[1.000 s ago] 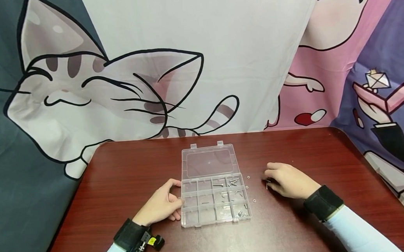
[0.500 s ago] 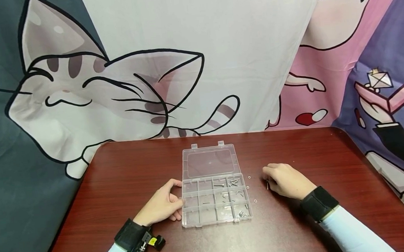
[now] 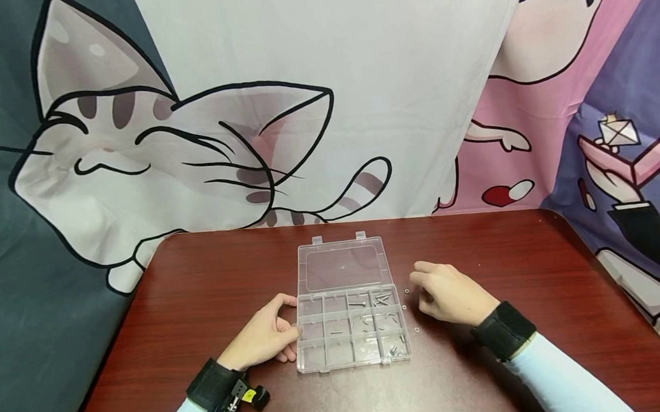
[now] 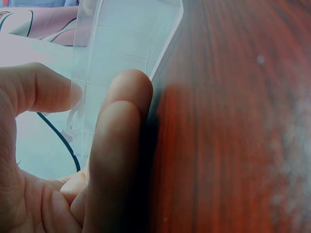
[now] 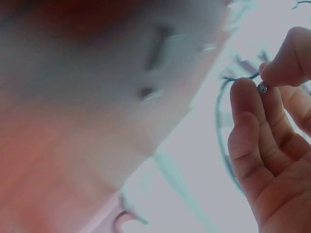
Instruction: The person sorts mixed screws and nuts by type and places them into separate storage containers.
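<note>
A clear plastic compartment box (image 3: 312, 360) stands on the table with its lid (image 3: 342, 266) folded back. Several small metal screws (image 3: 381, 300) lie in its compartments, mostly to the right. My left hand (image 3: 261, 335) holds the box's left side, and the left wrist view has thumb (image 4: 53, 92) and fingers (image 4: 121, 111) at the clear wall (image 4: 131, 43). To the right of the box, my right hand (image 3: 453, 293) is above the table. In the right wrist view its thumb and fingers pinch a small screw (image 5: 262, 88); only one shiny end shows.
Three small pale rings lie on the table just right of the box: a far ring (image 3: 407, 290), a middle ring (image 3: 404, 307) and a near ring (image 3: 416, 329). A brown wooden table (image 3: 219, 265) reaches back to a printed cloth (image 3: 403, 99).
My right hand has moved left toward the box, carrying the screw. My left hand and the box have stayed in place.
</note>
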A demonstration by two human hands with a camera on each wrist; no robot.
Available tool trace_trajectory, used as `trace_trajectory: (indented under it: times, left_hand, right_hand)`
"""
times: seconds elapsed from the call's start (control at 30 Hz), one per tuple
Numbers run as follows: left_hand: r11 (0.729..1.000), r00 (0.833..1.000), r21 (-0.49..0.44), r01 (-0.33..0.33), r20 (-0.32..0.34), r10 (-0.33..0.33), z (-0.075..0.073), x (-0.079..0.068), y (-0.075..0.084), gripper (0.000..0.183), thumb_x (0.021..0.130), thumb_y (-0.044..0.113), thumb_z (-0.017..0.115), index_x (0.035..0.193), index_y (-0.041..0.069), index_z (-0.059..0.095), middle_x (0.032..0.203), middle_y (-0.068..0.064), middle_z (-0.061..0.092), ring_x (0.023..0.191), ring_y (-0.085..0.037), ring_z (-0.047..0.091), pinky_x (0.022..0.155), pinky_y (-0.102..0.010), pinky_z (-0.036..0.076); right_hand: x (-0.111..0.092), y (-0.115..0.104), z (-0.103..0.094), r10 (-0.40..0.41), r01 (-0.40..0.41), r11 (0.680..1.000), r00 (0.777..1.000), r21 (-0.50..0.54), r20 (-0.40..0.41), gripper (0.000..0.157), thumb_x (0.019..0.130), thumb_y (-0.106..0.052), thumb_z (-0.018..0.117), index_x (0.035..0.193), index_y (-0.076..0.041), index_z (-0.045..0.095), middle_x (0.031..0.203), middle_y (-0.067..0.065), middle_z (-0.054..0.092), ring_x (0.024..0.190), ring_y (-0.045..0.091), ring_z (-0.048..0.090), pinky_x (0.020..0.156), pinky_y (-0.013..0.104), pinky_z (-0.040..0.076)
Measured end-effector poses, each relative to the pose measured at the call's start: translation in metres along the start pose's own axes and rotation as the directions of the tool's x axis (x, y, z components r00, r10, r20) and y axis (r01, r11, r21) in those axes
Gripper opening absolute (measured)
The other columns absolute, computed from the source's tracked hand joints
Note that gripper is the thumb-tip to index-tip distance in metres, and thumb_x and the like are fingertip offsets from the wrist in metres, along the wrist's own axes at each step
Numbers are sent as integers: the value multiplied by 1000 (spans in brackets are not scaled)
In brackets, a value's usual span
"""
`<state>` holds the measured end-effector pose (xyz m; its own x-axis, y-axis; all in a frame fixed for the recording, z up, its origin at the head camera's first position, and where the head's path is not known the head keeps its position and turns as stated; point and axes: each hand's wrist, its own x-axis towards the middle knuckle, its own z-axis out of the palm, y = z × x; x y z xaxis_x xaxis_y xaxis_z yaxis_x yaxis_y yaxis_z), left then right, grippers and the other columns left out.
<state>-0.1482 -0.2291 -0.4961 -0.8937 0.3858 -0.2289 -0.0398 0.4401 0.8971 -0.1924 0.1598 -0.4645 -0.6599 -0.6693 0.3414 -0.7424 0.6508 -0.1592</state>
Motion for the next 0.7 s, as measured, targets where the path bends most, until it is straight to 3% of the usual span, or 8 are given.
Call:
trace_trajectory:
  times: [0.33,0.7]
  left_hand:
    - [1000,1000,5,5,-1,-5,-1,-1,0,54,90,15,61,138,7,40,64,-12,65,53,-27,65,51,-40,55]
    - [1000,1000,4,6,1,-6,-1,-1,1,54,90,14,61,139,6,39,64,-11,65,53,-27,65,51,-40,55]
  right_hand:
    - [45,-48,-3,-173,175,981,985,82,-27,19,67,-4,64,78,-18,59,79,-13,40,63,0,43,56,13,37]
    - [82,-97,5,-267,265,960,964,89,10,18,69,-3,60,81,-16,60,79,-11,41,65,1,43,60,15,39]
